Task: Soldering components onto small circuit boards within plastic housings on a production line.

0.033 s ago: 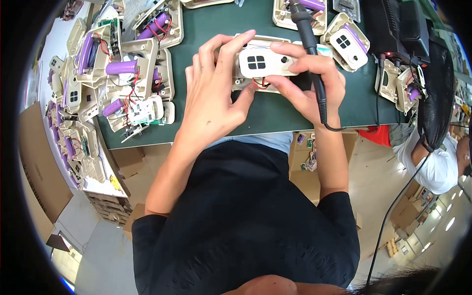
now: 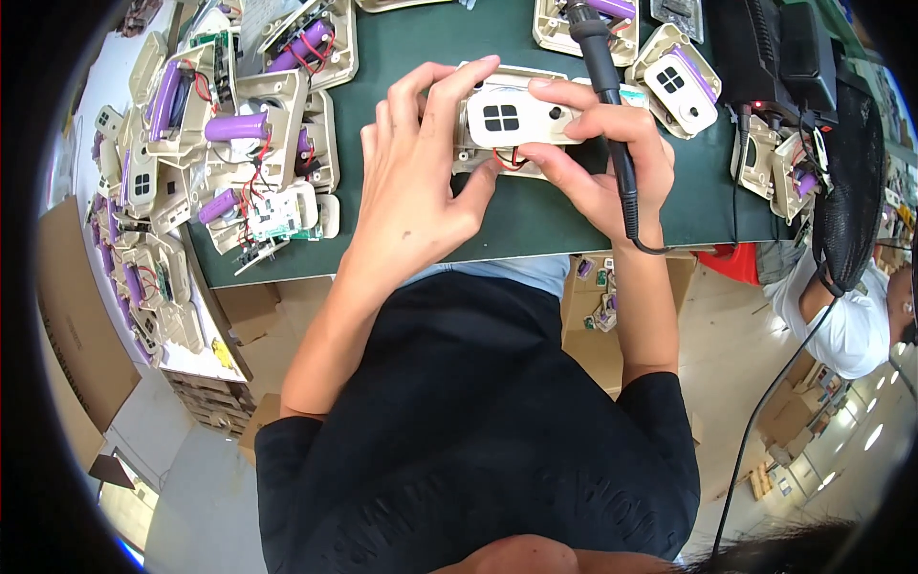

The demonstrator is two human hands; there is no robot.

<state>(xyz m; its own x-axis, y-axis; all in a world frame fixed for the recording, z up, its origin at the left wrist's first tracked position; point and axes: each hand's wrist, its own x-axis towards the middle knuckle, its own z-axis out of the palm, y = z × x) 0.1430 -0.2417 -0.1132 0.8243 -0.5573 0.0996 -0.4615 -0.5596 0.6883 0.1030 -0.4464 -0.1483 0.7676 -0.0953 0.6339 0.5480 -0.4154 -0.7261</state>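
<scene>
The desk [image 2: 535, 220] has a dark green top, and its front edge looks curved in this wide view. At the left stands a white table [image 2: 196, 363], with a stack of wooden slats [image 2: 206, 402] below it. A large brown cardboard box [image 2: 88, 311] is near the left rim. The floor [image 2: 220, 497] is smooth and grey there, while on the right it looks more beige. Another open carton [image 2: 595, 360] sits under the desk. Farther right there are more cardboard boxes [image 2: 789, 413] and elongated bright spots [image 2: 873, 437], perhaps lamps or reflections; I cannot tell which.
</scene>
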